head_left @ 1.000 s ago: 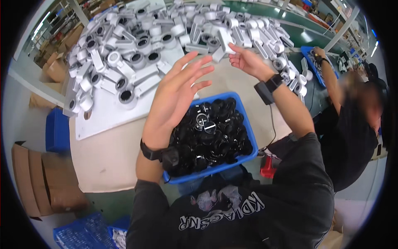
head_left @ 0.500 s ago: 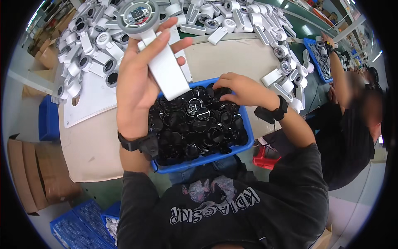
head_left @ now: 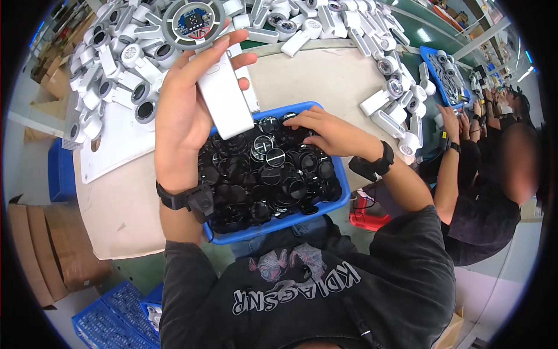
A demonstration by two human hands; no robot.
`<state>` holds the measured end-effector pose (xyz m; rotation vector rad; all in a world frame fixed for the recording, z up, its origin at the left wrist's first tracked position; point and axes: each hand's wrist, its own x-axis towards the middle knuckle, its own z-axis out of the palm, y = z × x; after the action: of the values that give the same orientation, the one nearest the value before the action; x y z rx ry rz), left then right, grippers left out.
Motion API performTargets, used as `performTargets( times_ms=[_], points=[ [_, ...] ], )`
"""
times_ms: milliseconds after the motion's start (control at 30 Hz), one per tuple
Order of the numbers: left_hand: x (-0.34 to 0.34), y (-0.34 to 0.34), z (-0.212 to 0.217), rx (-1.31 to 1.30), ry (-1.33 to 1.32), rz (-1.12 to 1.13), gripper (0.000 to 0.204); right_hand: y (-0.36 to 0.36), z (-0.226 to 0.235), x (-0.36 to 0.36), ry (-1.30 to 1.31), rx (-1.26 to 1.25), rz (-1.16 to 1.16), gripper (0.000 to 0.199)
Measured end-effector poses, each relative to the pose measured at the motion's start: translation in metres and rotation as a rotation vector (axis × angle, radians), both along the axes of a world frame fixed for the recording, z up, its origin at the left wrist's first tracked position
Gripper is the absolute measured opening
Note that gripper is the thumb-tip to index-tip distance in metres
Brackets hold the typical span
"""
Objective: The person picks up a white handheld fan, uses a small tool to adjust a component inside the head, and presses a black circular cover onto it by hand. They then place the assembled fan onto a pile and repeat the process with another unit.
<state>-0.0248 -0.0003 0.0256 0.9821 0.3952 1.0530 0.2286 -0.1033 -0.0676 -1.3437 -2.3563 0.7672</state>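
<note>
My left hand (head_left: 183,110) is closed around the white handle of a handheld fan (head_left: 226,99). The fan's round grey-rimmed head points up and away, and a blue circuit board shows inside it. Below and to the right sits a blue bin (head_left: 344,195) full of glossy black round discs (head_left: 273,174). At the bin's far right side, my right hand (head_left: 334,131) reaches in over the discs. Its fingers are stretched out with the thumb apart, and the fingertips are at the discs. Whether one is touched is not clear.
Many white fan bodies (head_left: 116,58) lie heaped along the table's (head_left: 314,72) far and left sides, some on a white board (head_left: 119,142). More fans (head_left: 401,107) lie at the right. Co-workers (head_left: 485,192) sit beyond, beside a blue tray (head_left: 444,81). Cardboard boxes (head_left: 75,244) stand at left.
The view has shifted slightly. My left hand still holds the fan, its head turned a little. My right hand's fingers have straightened over the discs. A co-worker's arm has come down from the blue tray.
</note>
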Motion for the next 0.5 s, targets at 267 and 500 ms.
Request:
performTargets(
  times_ms=[267,500],
  points=[
    [0.0,0.004,-0.003,0.017,0.064,0.026,0.034,0.01,-0.012,0.004,0.16,0.113,-0.023,0.029],
    [0.007,0.0,0.004,-0.002,0.064,-0.003,0.036,0.021,0.028,0.004,0.432,0.02,-0.204,0.016]
  ],
)
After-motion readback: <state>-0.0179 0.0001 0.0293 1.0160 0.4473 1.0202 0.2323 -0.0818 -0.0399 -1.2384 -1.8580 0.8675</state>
